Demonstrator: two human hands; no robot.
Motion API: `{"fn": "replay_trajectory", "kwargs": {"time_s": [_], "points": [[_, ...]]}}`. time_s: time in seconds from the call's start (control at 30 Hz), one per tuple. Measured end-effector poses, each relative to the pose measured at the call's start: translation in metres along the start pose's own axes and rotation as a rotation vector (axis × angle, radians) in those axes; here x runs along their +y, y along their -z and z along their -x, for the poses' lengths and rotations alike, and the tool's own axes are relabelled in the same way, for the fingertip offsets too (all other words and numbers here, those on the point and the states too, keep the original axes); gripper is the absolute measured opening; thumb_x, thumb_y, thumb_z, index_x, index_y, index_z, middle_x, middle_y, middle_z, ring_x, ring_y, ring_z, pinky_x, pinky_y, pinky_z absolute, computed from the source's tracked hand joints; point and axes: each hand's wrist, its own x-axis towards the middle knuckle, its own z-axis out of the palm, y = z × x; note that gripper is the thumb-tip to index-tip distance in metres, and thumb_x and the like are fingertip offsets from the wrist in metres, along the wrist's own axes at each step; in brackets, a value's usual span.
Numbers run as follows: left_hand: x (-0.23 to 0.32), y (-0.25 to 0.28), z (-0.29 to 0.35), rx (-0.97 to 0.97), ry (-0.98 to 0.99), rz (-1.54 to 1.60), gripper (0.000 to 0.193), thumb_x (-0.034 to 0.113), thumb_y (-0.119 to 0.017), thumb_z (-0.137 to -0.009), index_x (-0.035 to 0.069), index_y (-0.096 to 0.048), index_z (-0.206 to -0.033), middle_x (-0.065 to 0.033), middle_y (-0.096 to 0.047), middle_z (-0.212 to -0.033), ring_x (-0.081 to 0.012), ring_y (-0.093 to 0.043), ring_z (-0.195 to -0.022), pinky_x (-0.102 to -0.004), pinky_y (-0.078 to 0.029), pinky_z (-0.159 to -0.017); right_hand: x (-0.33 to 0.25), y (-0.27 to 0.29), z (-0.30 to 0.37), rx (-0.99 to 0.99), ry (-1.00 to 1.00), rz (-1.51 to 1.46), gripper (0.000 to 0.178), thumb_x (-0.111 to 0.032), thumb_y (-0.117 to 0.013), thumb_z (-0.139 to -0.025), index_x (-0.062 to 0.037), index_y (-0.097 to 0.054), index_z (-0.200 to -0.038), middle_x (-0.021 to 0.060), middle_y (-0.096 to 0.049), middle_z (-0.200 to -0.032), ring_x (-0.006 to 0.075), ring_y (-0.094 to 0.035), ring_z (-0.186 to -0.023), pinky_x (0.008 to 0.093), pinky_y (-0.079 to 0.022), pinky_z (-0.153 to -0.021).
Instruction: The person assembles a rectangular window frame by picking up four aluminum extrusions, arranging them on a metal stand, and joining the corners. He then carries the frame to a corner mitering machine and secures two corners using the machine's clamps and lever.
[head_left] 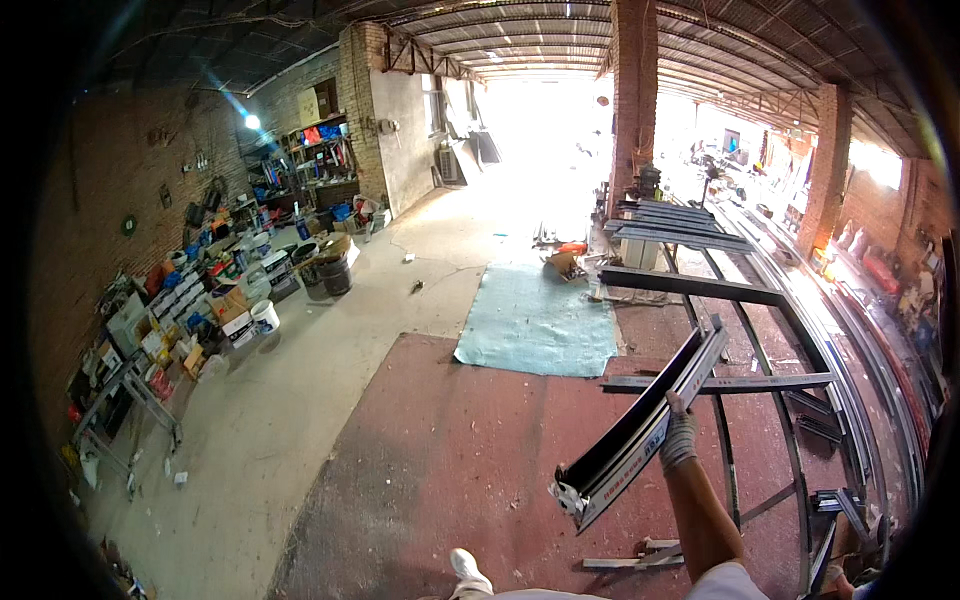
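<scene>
My right hand (680, 430), in a light knitted glove, is closed round the upper part of a metal profile (640, 425). This channel-shaped piece is dark inside, with printed pale film along its side. It is held tilted, its upper end pointing away to the right and its lower end toward me. Torn film (570, 500) hangs at the lower end. Beyond it, a film-covered bar (740, 383) lies across the dark rails, and the profile's upper end overlaps it in view. My left hand is outside the picture.
A dark frame (700, 285) and several stacked profiles (680, 225) lie on rails to the right. A teal mat (540, 320) adjoins the reddish floor covering (450, 450). Buckets (264, 316), boxes and a metal stand (150, 410) line the left. Offcuts (630, 562) lie near my feet.
</scene>
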Motion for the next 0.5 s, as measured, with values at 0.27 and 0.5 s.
{"fn": "replay_trajectory", "kwargs": {"time_s": [0.27,0.5], "points": [[0.087,0.063,-0.234,-0.342,-0.172,0.271,0.042,0.030,-0.058,-0.103,-0.001,-0.065,-0.131,-0.0150,-0.071,-0.123,-0.0239,-0.066,-0.114,-0.0368,-0.051,-0.099,0.031,-0.080,-0.039,0.095,0.218,-0.104,0.052,-0.041,-0.082,-0.088,-0.0014,-0.065,-0.118,0.0019,-0.066,-0.100,0.0169,-0.064,-0.087,0.0352,-0.054,-0.072],[0.270,0.116,-0.300,-0.750,-0.390,0.306,0.035,0.021,-0.060,-0.105,0.000,-0.064,-0.133,-0.0107,-0.070,-0.125,-0.0196,-0.064,-0.117,-0.0335,-0.048,-0.105,0.047,-0.171,-0.027,0.162,0.154,-0.281,0.036,-0.028,-0.084,-0.088,-0.0076,-0.064,-0.111,0.0040,-0.068,-0.096,0.0184,-0.066,-0.082,0.0344,-0.058,-0.069]]}}
